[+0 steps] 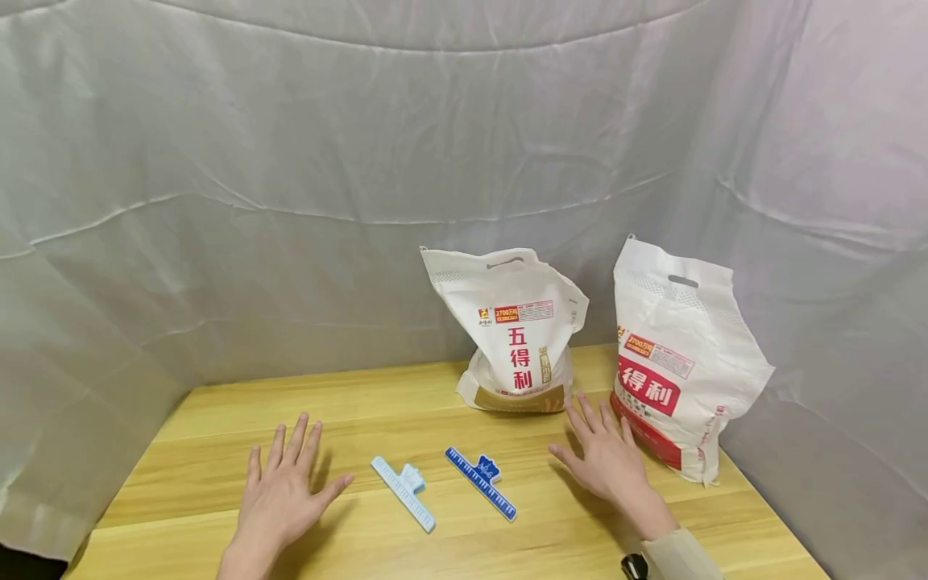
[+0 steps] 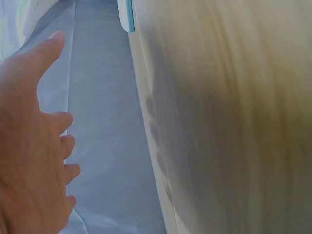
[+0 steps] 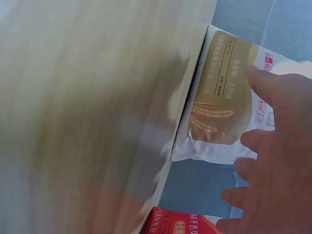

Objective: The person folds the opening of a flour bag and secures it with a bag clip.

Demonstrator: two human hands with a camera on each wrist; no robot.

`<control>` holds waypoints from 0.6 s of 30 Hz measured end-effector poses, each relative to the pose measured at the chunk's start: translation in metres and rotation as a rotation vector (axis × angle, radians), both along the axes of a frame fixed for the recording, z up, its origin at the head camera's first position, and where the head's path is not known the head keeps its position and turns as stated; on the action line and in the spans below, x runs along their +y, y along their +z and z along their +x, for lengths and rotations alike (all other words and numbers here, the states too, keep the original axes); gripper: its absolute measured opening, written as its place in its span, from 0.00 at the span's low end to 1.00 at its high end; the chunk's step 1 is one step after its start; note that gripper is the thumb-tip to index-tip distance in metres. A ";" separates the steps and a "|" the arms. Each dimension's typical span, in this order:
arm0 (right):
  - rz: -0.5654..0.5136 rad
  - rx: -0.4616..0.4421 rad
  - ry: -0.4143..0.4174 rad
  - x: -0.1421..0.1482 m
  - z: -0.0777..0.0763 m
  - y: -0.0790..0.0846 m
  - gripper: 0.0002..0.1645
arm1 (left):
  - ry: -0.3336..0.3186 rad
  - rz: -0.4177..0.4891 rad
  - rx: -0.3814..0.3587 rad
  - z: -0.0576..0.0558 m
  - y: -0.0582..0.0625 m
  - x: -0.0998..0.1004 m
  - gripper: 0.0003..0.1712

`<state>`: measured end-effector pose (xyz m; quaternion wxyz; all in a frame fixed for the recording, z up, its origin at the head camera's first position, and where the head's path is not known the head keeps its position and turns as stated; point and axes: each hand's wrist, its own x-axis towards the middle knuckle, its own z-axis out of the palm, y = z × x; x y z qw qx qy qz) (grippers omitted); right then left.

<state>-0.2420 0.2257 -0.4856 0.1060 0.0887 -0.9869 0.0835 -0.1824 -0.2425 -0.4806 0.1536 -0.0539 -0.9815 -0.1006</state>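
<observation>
My left hand (image 1: 281,498), fingers spread and holding nothing, is over the left part of the table. Right of its thumb lies a light blue bag clip (image 1: 403,493) with a piano-key pattern. A dark blue bag clip (image 1: 482,483) of the same shape lies beside it. My right hand (image 1: 605,457) is also spread with nothing in it, in front of two white flour bags. The flour bag with brown print (image 1: 518,330) stands at the back; the flour bag with red print (image 1: 681,362) stands at the right, close to that hand.
The wooden table (image 1: 377,411) has grey cloth (image 1: 326,161) hanging behind it and along both sides. A dark band or watch (image 1: 634,566) shows at the right sleeve. In the left wrist view, an end of the light blue clip (image 2: 126,15) peeks in at the top.
</observation>
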 end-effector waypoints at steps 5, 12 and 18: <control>0.003 0.007 0.002 0.000 0.001 0.002 0.48 | 0.000 0.013 -0.002 0.000 0.002 0.003 0.54; -0.005 0.019 0.011 0.000 0.003 0.004 0.50 | -0.010 0.014 0.057 -0.003 0.002 0.007 0.54; -0.030 0.038 0.015 0.000 0.006 0.005 0.49 | -0.014 0.016 0.122 -0.006 0.002 0.012 0.55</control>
